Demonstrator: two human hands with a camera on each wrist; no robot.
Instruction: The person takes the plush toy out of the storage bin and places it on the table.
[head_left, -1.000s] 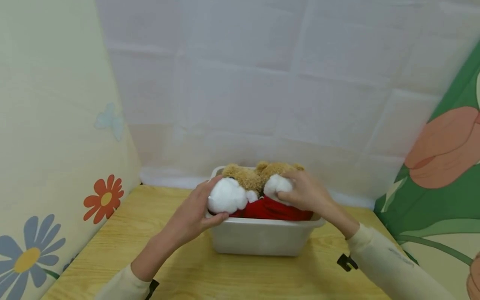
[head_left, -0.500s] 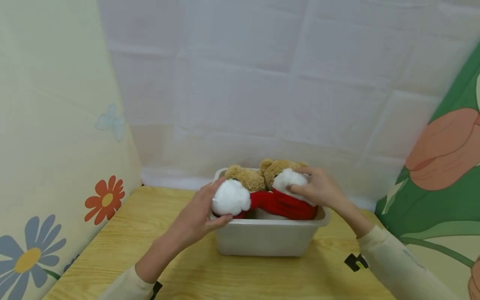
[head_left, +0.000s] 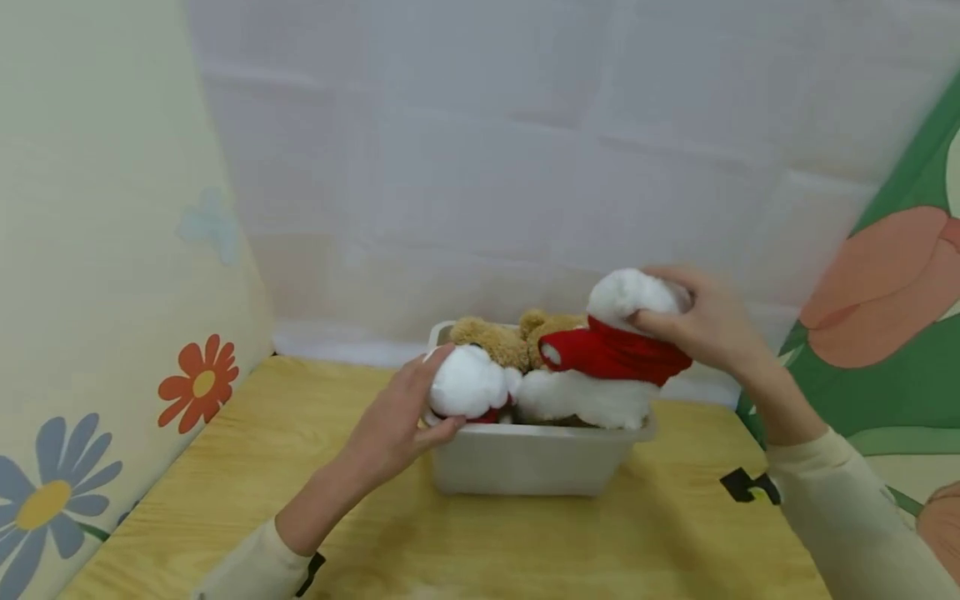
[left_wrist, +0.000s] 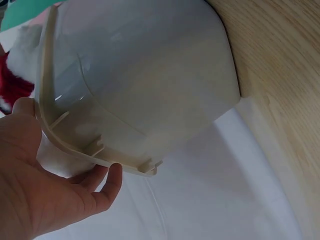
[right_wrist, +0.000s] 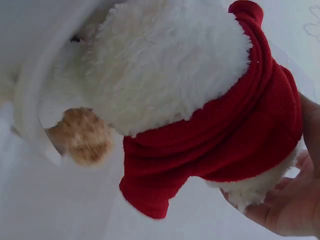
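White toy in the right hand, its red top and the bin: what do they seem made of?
White fur: fluffy plush, probably synthetic; shaggy tufts show. Red top: matte, soft fabric, perhaps fleece; it bunches in folds. Bin: smooth, slightly glossy, likely plastic; its wall catches small highlights.

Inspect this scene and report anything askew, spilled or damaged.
The white plush toy in a red fabric top looks askew: it tilts over the white rectangular plastic bin, its upper end held by the right grip, likely causing the slant. Nothing looks spilled or damaged.
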